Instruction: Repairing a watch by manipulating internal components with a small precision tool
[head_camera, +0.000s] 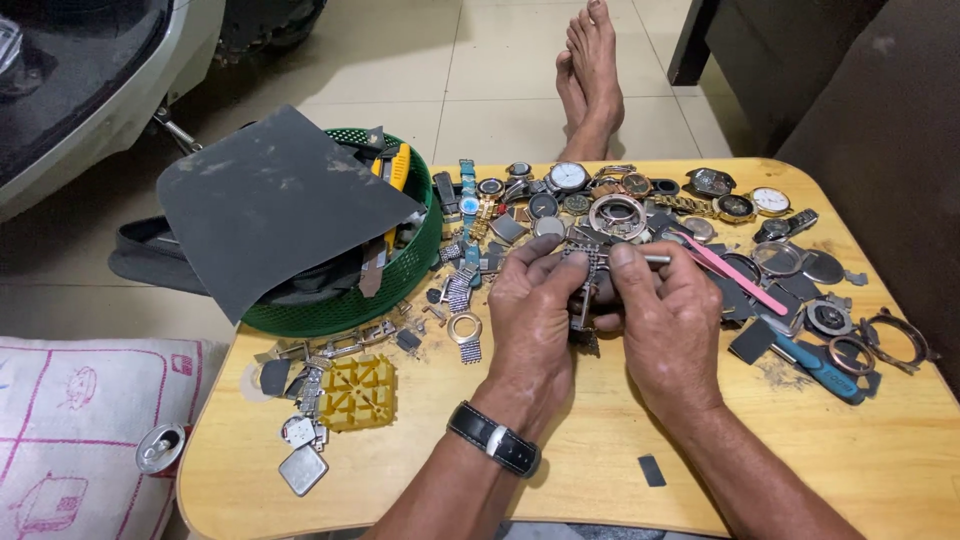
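Note:
Both my hands meet over the middle of a small wooden table (560, 470). My left hand (533, 315), with a black wristwatch (493, 438) on its wrist, pinches a metal watch bracelet (584, 292) that hangs down between the hands. My right hand (667, 325) holds the same bracelet from the other side, and a thin metal tool (657, 259) sticks out past its thumb tip. Many watch faces and cases (569, 177) lie scattered just beyond the fingers.
A green basket (340, 305) with a dark grey sheet (270, 200) over it stands at the back left. A yellow plastic holder (357, 392), a pink stick (725, 272) and a blue-handled tool (822, 368) lie on the table. Bare feet (590, 70) rest on the tiled floor beyond.

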